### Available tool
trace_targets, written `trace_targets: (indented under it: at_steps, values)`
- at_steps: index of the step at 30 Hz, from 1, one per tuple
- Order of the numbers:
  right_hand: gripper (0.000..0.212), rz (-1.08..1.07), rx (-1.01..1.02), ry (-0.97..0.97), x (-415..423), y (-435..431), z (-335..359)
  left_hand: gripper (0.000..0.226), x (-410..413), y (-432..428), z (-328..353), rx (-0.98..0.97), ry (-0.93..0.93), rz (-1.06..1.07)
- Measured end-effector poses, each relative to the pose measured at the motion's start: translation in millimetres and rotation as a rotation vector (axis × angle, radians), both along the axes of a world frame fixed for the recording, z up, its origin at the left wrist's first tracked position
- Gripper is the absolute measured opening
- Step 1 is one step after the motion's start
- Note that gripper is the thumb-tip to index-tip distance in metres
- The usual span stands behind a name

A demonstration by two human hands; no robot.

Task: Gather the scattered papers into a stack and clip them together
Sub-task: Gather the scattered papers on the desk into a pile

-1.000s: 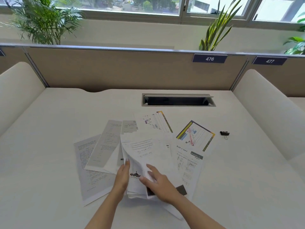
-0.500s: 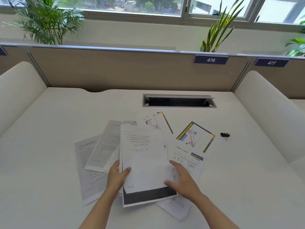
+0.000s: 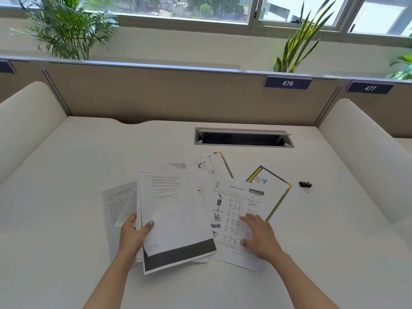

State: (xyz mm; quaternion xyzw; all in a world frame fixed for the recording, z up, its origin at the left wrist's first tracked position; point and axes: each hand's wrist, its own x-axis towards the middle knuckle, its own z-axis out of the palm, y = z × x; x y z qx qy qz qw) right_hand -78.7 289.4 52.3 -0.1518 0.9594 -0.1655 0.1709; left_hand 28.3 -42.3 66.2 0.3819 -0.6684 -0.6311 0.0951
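**The right hand left the stack and went to the worksheet**

The desk (image 3: pixel 66 219) carried all the papers near its middle. The biggest change was in the stack (image 3: pixel 176 219): one second before, its sheets were curled up between both hands, and now they lay flat in one pile, with a dark band at the near edge. This meant, in my judgement, that the gathering was about half done.

The left hand (image 3: pixel 133 235) pinched the left edge of the stack, thumb on top and the other fingers hidden below. The right hand (image 3: pixel 259 235) had moved right and pressed flat, fingers a little spread, on the worksheet (image 3: pixel 236 204) just beside the stack.

Two coloured sheets (image 3: pixel 270 186) were lying beyond, untouched. The binder clip (image 3: pixel 305 184) stayed well apart, at the right.
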Motion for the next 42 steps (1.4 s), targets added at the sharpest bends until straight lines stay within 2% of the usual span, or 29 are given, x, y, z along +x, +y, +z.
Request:
trace_targets:
  at_steps: [2, 3, 8, 11, 17, 20, 28, 30, 34, 36, 42]
  values:
    - [0.071, -0.041, -0.035, 0.066, 4.1, -7.5, 0.1, 0.038, 2.6, -2.8, -2.6, 0.006, -0.003, 0.009]
    - [0.075, -0.053, -0.044, 0.085, 8.4, -13.3, -0.2, 0.038, 3.8, -3.9, -3.1, 0.007, -0.001, 0.012]
    - [0.134, -0.065, 0.013, 0.017, 31.2, -42.4, -10.6, 0.036, 6.7, -7.7, -5.1, 0.028, 0.026, 0.043]
    - [0.144, -0.051, 0.019, -0.016, 36.8, -49.6, -19.8, 0.038, 10.5, -9.5, -0.7, 0.047, 0.057, 0.075]
    - [0.138, -0.021, 0.003, -0.066, 34.8, -47.4, -19.3, 0.043, 16.0, -34.7, -5.7, 0.043, 0.071, 0.131]
    - [0.121, -0.04, -0.032, -0.07, 31.0, -47.3, -17.3, 0.04, 19.7, -42.6, -6.5, 0.065, 0.068, 0.14]
    - [0.097, -0.065, -0.083, 0.0, 35.9, -54.8, -17.6, 0.037, 28.4, -43.1, -8.3, 0.031, 0.063, 0.126]
    - [0.1, -0.05, -0.076, 0.024, 40.2, -62.2, -18.4, 0.038, 30.2, -41.3, -10.2, 0.018, 0.062, 0.104]
    - [0.134, -0.118, -0.04, -0.019, 42.3, -73.0, -23.5, 0.037, 32.5, -36.4, -12.7, 0.001, 0.058, 0.064]
    - [0.137, -0.146, -0.043, -0.042, 40.7, -73.8, -25.4, 0.037, 33.2, -34.3, -14.3, -0.002, 0.063, 0.055]
    - [0.094, -0.273, -0.228, -0.034, 32.6, -70.3, -19.4, 0.032, 36.0, -31.4, -18.3, 0.007, 0.049, 0.065]
